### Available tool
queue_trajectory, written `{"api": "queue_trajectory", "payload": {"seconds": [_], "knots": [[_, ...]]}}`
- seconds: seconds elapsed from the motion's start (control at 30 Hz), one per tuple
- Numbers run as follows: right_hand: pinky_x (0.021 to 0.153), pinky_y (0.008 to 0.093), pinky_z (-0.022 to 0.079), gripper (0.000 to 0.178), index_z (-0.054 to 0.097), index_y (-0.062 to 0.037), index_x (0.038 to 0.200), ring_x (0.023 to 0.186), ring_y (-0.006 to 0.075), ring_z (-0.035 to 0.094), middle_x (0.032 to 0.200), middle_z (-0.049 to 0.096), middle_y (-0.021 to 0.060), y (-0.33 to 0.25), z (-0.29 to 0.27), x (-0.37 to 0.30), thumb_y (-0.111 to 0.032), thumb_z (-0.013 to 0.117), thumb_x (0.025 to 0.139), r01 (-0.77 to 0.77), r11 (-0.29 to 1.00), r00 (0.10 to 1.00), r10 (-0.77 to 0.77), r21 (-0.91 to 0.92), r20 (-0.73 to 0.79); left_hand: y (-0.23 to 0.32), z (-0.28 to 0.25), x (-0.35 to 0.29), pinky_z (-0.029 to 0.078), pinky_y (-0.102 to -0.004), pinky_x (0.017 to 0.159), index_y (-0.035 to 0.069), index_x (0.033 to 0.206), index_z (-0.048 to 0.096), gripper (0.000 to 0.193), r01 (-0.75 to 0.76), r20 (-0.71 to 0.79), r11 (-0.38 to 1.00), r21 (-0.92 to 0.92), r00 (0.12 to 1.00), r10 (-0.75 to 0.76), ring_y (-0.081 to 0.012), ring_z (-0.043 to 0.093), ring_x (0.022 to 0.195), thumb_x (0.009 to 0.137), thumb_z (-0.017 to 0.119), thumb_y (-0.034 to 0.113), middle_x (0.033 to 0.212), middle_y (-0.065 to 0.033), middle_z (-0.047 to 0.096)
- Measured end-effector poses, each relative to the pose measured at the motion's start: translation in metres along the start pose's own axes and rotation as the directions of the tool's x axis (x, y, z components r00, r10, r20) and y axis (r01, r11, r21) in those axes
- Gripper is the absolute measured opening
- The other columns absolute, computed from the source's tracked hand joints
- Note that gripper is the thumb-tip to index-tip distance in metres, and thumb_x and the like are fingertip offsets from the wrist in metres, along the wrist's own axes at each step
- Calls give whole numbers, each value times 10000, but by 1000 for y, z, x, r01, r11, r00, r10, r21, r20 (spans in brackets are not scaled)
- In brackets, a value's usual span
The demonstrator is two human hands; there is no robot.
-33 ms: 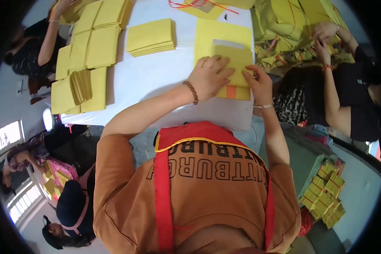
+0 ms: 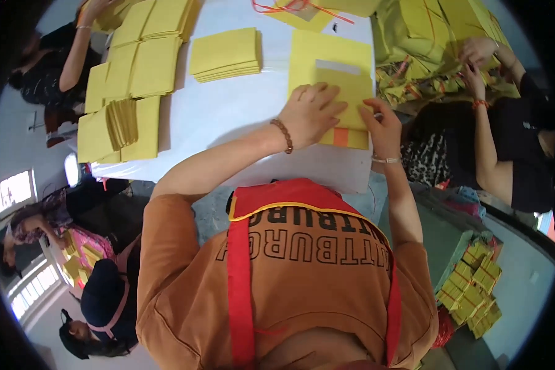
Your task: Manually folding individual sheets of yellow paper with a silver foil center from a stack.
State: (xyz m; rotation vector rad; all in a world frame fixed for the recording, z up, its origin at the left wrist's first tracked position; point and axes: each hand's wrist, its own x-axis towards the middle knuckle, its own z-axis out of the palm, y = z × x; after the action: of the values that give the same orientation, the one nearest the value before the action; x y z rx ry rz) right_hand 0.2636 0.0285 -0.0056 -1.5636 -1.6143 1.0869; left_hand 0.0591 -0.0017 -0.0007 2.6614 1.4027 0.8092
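Yellow paper piece point(image 2: 330, 46), one: lying flat at the right end of the white-covered tabletop point(image 2: 228, 120), bearing a pale grey strip point(image 2: 339, 66) and, towards the wearer, an orange patch point(image 2: 341, 137). Left hand point(image 2: 314, 116): palm down upon the paper, fingers spread, its grip unclosed. Right hand point(image 2: 383, 126): at the paper's right edge, thumb and fingers drawn near one another; whether its grip pinches paper cannot be told. Handling, as judged: light, thin, moderately stiff, apt to crease and to slide on the smooth cover; best steadied by a flat palm and taken between thumb and fingertip at a side edge. Adjacent: a low stack of yellow packets point(image 2: 225, 52); farther left, larger yellow stacks point(image 2: 154, 68).
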Motion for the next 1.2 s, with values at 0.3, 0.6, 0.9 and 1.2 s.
{"api": "queue_trajectory", "payload": {"seconds": [0.3,0.6,0.9,1.2], "knots": [[1010,592,43,651,328,-166,1352,1313,322,207,1417,237,154,-18,11,-49,-547,406,830,644,430,764,-409,-633,499,-2,1,-6,277,-401,941,100,1123,524,381,69,-6,995,-70,998,-70,-258,370,1162,774,587,239,1205,-103,462],[1002,600,32,645,335,-158,1353,1322,326,174,1424,228,136,-19,14,-47,-537,413,837,628,407,777,-384,-664,499,-10,-19,-8,377,-338,828,36,1130,504,468,-89,239,994,-70,966,103,-233,467,998,696,601,182,1058,-106,506],[1032,384,248,536,302,-84,1348,1271,260,315,1380,308,171,49,-2,-13,-414,341,927,-136,841,901,-115,524,419,22,-7,20,409,-279,509,-2,1117,509,428,-172,177,960,222,975,134,-177,538,636,717,537,150,642,-33,530],[1020,419,301,445,346,-73,1304,1245,278,351,1319,390,168,20,-23,-8,-344,288,955,-72,328,990,-90,942,107,-21,-23,24,442,-347,506,35,902,586,237,-205,-104,978,33,973,207,-241,563,660,687,567,133,686,-67,549]]}}
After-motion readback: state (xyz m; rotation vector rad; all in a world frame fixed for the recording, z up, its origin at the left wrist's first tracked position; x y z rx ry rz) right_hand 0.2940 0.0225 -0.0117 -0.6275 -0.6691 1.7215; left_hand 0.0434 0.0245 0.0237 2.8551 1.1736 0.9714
